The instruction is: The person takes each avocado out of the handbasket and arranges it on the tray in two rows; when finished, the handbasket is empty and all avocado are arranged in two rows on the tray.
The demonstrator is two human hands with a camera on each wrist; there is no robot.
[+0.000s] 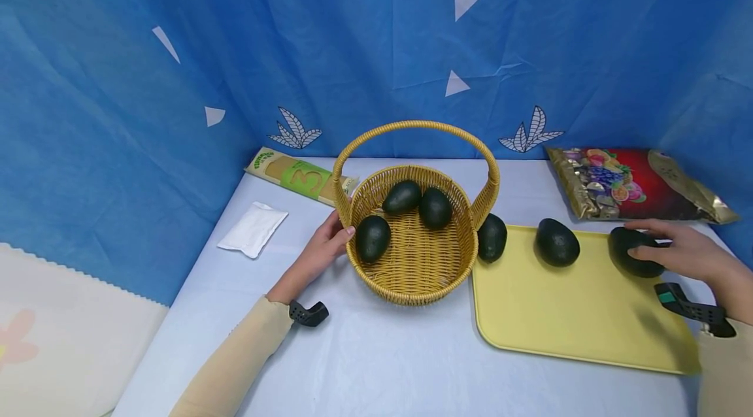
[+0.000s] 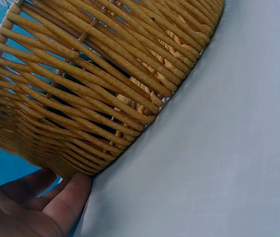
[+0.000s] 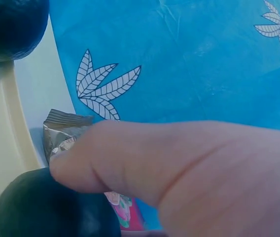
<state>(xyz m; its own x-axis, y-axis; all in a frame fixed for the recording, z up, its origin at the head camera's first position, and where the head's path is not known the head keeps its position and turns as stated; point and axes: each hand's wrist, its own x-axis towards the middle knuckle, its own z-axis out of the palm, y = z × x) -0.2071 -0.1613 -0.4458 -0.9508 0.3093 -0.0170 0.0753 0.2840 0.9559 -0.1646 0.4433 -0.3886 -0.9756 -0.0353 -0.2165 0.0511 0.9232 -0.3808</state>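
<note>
A woven wicker basket with a tall arched handle stands mid-table, three dark green avocados inside it. My left hand grips its left side, thumb at the rim; the left wrist view has the fingers against the woven wall. To the right, my right hand holds an avocado at the back right of a yellow tray, thumb and fingers spread around it. In the right wrist view the thumb lies over this avocado; the other fingers are mostly hidden.
Two more avocados are along the tray's back edge, one in the middle and one beside the basket. Behind the tray lies a red and gold fruit-printed bag. A green-labelled packet and a white sachet lie left.
</note>
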